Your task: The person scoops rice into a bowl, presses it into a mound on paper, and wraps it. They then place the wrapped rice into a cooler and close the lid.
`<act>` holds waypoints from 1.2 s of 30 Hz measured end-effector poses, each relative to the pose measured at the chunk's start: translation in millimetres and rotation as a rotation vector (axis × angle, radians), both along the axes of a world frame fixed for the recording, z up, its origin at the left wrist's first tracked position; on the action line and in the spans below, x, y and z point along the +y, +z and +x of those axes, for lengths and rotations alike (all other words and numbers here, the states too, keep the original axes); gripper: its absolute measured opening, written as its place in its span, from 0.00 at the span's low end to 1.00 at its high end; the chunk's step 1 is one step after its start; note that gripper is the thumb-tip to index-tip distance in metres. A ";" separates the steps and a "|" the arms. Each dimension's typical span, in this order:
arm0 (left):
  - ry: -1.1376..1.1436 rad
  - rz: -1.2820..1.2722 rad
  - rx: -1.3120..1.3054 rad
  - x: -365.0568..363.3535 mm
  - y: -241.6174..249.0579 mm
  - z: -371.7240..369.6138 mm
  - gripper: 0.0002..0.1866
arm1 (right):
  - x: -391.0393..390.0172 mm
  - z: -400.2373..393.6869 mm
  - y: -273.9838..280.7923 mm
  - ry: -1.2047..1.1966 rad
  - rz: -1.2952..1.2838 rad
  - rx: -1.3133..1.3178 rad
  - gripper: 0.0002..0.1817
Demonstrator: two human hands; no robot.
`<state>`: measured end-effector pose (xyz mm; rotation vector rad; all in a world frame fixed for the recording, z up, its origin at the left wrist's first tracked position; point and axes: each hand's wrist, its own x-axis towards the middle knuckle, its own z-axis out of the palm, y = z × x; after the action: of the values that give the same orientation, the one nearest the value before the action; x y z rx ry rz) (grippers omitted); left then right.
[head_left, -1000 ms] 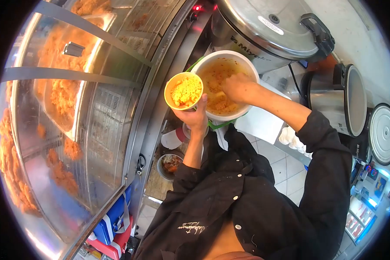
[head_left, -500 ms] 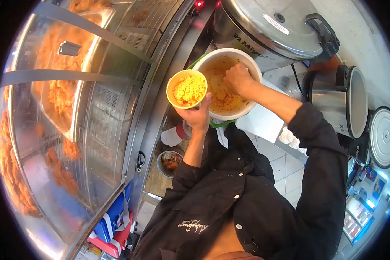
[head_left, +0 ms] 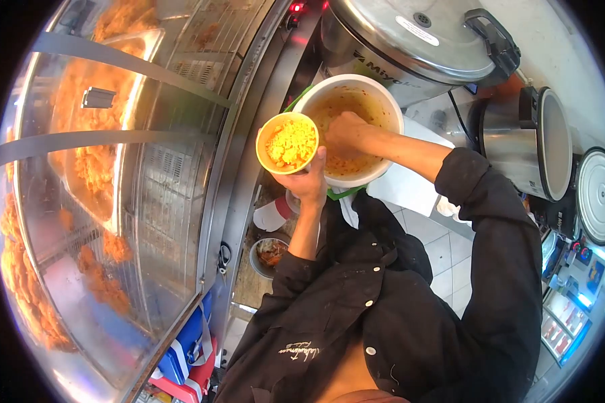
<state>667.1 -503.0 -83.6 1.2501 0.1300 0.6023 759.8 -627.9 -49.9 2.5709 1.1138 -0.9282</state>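
Observation:
My left hand [head_left: 307, 183] is wrapped around a yellow paper cup [head_left: 265, 161], held upright at the near left side of a white round pot [head_left: 395, 122]. Yellow rice [head_left: 290, 144] fills the cup close to its rim. Inside the pot, reddish-yellow grains and sauce smear the wall and bottom. My right hand [head_left: 347, 134] reaches down into it from the right, its fingers curled. The fingertips and anything they hold are hidden behind the hand itself.
A glass display case [head_left: 158, 195] with fried pieces [head_left: 104, 161] runs along the left. Behind the pot stands a large steel cooker [head_left: 390, 64]; another steel pot [head_left: 517, 148] is at right. Below my left forearm sit a bowl [head_left: 259, 265] and a red-and-white cup [head_left: 270, 216].
My right hand has moved left and lower inside the pot, closer to the cup. The left hand still holds the cup in nearly the same place. The view has shifted slightly.

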 end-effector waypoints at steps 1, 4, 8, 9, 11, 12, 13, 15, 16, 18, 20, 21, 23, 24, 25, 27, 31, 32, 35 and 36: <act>-0.003 -0.001 -0.004 1.2 -2.3 -0.3 0.44 | 0.9 1.0 3.5 0.020 0.033 -0.001 0.12; -0.073 0.012 0.044 5.1 -3.5 -2.9 0.56 | -2.8 -1.3 14.6 0.016 0.118 0.008 0.10; -0.086 -0.035 0.057 4.0 1.7 -4.6 0.56 | -22.6 -9.1 17.3 -0.079 0.244 -0.054 0.10; -0.099 -0.058 0.075 5.1 3.1 -5.2 0.56 | -28.0 -11.0 17.0 -0.075 0.243 -0.055 0.10; -0.118 -0.063 0.088 10.4 0.5 -5.5 0.56 | -38.3 -15.0 16.3 -0.216 0.426 -0.096 0.11; -0.140 -0.068 0.102 14.0 3.1 -4.8 0.57 | -42.1 -17.4 22.3 -0.214 0.427 -0.098 0.11; -0.140 -0.067 0.098 18.8 6.6 -4.7 0.57 | -47.7 -19.1 29.3 -0.261 0.476 -0.074 0.11; -0.203 0.053 0.084 30.5 19.7 -7.2 0.56 | -57.1 -20.5 43.3 -0.305 0.524 -0.055 0.12; -0.200 0.054 0.080 36.3 28.1 -10.3 0.56 | -60.7 -21.0 49.2 -0.315 0.582 -0.046 0.13; -0.304 0.039 0.138 49.3 46.1 -15.5 0.54 | -67.5 -22.4 58.8 -0.317 0.643 -0.043 0.13; -0.293 0.148 0.139 66.0 62.1 -15.4 0.49 | -74.4 -26.4 66.3 -0.408 0.653 -0.034 0.12; -0.311 0.380 0.161 74.9 71.0 -16.8 0.47 | -78.6 -28.9 69.3 -0.404 0.657 -0.038 0.12; -0.299 0.699 0.191 78.0 89.3 -19.0 0.45 | -87.1 -34.5 75.5 -0.523 0.776 -0.031 0.13; -0.295 0.701 0.187 76.7 96.2 -20.3 0.45 | -90.6 -36.8 82.2 -0.519 0.780 -0.034 0.13; -0.279 0.853 0.184 75.3 102.0 -21.4 0.44 | -93.9 -38.5 91.9 -0.545 0.769 -0.049 0.13; -0.255 1.016 0.178 66.8 114.4 -22.6 0.43 | -99.7 -42.4 111.2 -0.568 0.760 -0.070 0.13; -0.225 1.158 0.102 43.4 122.0 -16.9 0.46 | -103.4 -54.3 143.7 -0.511 0.702 -0.240 0.12; -0.223 1.158 0.096 35.6 125.3 -15.6 0.46 | -101.5 -58.3 150.7 -0.480 0.659 -0.324 0.11; -0.167 1.275 0.140 10.6 132.2 -11.7 0.43 | -76.5 -82.6 172.1 -0.319 0.469 -0.524 0.07; -0.168 1.276 0.136 3.0 131.0 -9.7 0.43 | -64.8 -93.4 172.7 -0.321 0.470 -0.527 0.07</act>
<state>657.4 -500.0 47.4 2.5038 -0.3028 0.4287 666.4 -692.7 122.8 3.1557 0.8489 0.0138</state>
